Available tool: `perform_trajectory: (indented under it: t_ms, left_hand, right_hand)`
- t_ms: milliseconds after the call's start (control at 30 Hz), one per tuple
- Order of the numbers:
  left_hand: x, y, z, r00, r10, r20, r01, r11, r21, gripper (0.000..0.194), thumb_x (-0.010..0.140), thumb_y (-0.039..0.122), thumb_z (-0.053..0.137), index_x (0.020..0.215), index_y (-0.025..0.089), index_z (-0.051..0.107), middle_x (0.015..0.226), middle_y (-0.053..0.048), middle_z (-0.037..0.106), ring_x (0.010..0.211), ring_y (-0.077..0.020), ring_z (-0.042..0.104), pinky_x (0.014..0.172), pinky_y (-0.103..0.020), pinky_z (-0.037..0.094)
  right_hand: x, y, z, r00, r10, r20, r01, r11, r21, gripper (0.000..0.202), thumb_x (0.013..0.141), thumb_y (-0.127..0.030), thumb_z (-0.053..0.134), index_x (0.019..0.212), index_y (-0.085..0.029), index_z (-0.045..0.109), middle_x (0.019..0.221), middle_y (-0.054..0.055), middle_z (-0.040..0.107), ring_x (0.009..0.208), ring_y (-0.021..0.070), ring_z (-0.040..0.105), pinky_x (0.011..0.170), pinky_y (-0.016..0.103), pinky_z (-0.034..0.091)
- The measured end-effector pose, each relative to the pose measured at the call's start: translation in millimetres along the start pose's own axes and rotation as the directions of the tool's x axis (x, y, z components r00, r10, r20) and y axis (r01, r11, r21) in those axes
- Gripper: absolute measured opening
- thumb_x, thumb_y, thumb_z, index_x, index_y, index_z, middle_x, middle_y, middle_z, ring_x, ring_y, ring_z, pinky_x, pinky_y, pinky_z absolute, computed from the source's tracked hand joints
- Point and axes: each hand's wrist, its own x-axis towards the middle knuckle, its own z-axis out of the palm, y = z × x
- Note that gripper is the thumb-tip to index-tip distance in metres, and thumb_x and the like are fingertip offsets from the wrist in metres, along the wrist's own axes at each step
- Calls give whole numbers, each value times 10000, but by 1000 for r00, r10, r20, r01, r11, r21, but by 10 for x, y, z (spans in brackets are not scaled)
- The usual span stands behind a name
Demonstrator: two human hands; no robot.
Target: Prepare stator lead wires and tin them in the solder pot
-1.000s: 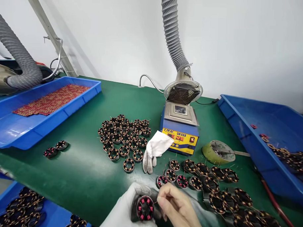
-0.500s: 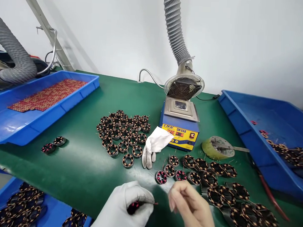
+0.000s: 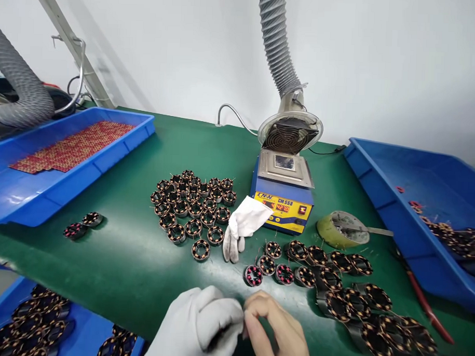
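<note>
My left hand [image 3: 201, 327], in a white glove, is closed around a small dark ring-shaped part, mostly hidden by the fingers. Bare and pinched, my right hand [image 3: 275, 330] meets the left fingertips; whatever lies between its thumb and finger is too small to see. Just beyond my hands stand wound rings with pink parts [image 3: 253, 275] and copper-toned rings [image 3: 266, 264]. A large group of similar rings [image 3: 195, 210] sits behind and left. An empty white glove [image 3: 246, 220] lies between that group and the blue-and-yellow heating unit [image 3: 283, 213].
Blue trays stand at the left [image 3: 105, 165] and right [image 3: 395, 214]. A greenish round tin [image 3: 332, 233] holds a flat tool. More rings [image 3: 358, 304] crowd the right side. A red-handled tool [image 3: 427, 309] lies near the right tray, and a lower blue bin [image 3: 88, 318] holds rings.
My right hand has moved left and now meets my left hand's fingertips. The left glove has turned, covering more of the held ring. The heating unit's display digits differ.
</note>
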Motion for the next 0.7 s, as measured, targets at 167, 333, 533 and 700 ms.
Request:
perform_trajectory:
  t_ms: [167, 333, 533, 700]
  left_hand:
    - [-3, -1, 34, 997, 77, -18, -74, 989, 128, 182, 915, 104, 412, 817, 217, 515, 582, 47, 578, 434, -114, 553, 431, -217, 428]
    - [-49, -30, 79, 997, -7, -74, 9, 1000, 30, 150, 890, 151, 441, 827, 239, 544, 599, 30, 602, 452, -121, 579, 445, -211, 446]
    - [-28, 13, -78, 967, 236, -95, -203, 941, 269, 150, 906, 134, 472, 933, 202, 604, 662, -17, 711, 504, -159, 659, 523, -238, 514]
    - [-46, -3, -28, 1000, -15, -9, 14, 999, -38, 150, 842, 99, 534, 873, 229, 601, 669, 2, 667, 536, -145, 642, 538, -211, 516]
  right_hand:
    - [-37, 59, -20, 959, 273, 80, -283, 883, 374, 372, 985, -393, 424, 722, -199, 602, 490, -7, 590, 478, 137, 579, 498, 230, 493]
    - [6, 22, -97, 961, -275, 5, 274, 955, -117, 224, 859, -76, 583, 1002, -225, 670, 690, 29, 716, 586, 170, 661, 554, 252, 535]
    - [-69, -7, -18, 939, 289, 187, -326, 920, 218, 418, 997, -372, 353, 614, -222, 429, 437, -49, 436, 403, 118, 495, 434, 208, 436]
    - [9, -7, -101, 995, 74, 62, -83, 983, 163, 308, 954, -349, 504, 696, -205, 593, 532, 5, 607, 531, 147, 608, 519, 231, 499]
